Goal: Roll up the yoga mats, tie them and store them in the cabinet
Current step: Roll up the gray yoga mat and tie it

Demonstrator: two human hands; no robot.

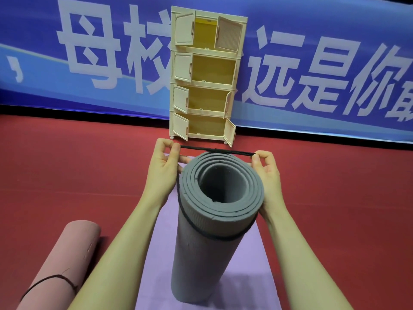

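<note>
Here the grey mat (214,211) stands between each hand (162,162) (267,168), both pinching the cord (214,151).

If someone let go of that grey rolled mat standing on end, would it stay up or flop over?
The grey mat would probably tip: it is a tall, narrow roll standing on end on the soft purple mat. Once down, its round shape would likely roll. The foam layers look thick, so probably light and springy; the black cord should keep it from unrolling.

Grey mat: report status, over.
Left hand and right hand pinch black cord taut. Grey mat rolled, upright, cord looped round. Cabinet open.
</note>
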